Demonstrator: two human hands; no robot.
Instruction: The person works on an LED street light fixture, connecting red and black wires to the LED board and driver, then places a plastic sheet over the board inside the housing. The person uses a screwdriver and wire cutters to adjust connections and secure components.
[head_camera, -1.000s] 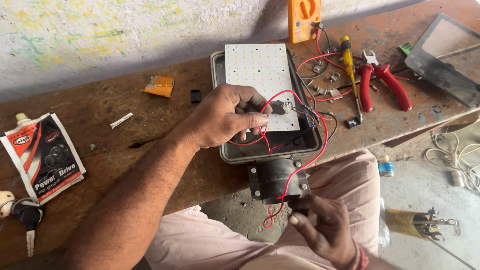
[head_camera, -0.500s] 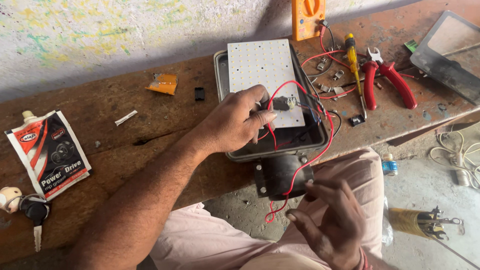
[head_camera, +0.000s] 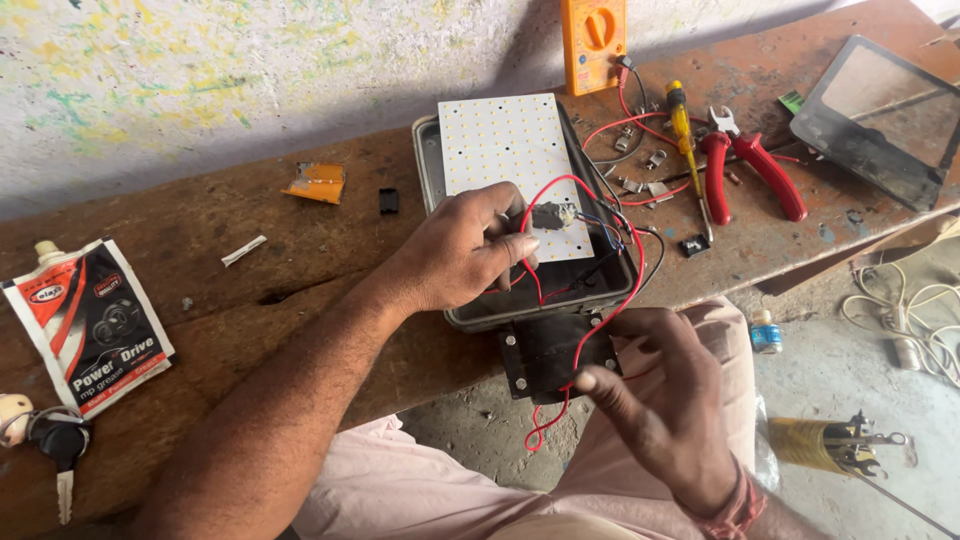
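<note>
A grey lamp housing (head_camera: 432, 170) lies on the wooden bench with a white LED panel (head_camera: 500, 150) tilted inside it. My left hand (head_camera: 455, 250) rests on the panel's near end and pinches a small black component (head_camera: 548, 216) joined to red, blue and black wires. Below the bench edge, a black driver box (head_camera: 545, 352) hangs in front of the housing. My right hand (head_camera: 660, 400) is beside that box, with its fingers closed on a red wire (head_camera: 585, 340) that loops up to the component.
An orange multimeter (head_camera: 592, 40) leans at the wall. Red-handled pliers (head_camera: 755, 170), a yellow screwdriver (head_camera: 684, 130) and small clips lie right of the housing. A glass cover (head_camera: 880, 115) sits at far right. A black pouch (head_camera: 95, 320) and keys (head_camera: 60, 445) lie left.
My right hand has risen from under the box to its right side, taking hold of the red wire. My left hand stays on the panel, still pinching the component.
</note>
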